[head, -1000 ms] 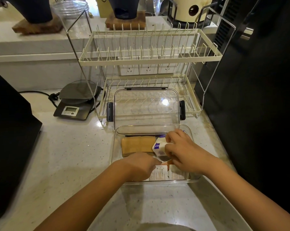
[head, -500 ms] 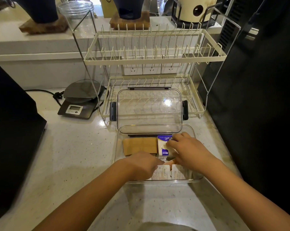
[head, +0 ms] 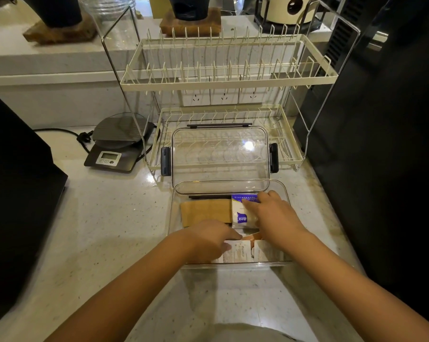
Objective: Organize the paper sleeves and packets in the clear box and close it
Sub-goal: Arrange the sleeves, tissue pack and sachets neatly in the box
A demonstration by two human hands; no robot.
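Packets (head: 243, 211) are pressed flat in the clear box (head: 286, 193) by open right hand (head: 272, 215); left hand's (head: 208, 239) grip is indeterminable; lid (head: 220, 156) is unclosed.

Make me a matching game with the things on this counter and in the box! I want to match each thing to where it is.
Things:
1. flat brown paper sleeves
2. white packet with purple print
3. clear plastic lid with dark latches
4. grey digital kitchen scale

Places:
A. left of the cream wire dish rack
B. under the right hand
C. standing open behind the clear box
D. back left of the box

Pairs: 1-D, 2-B, 3-C, 4-A
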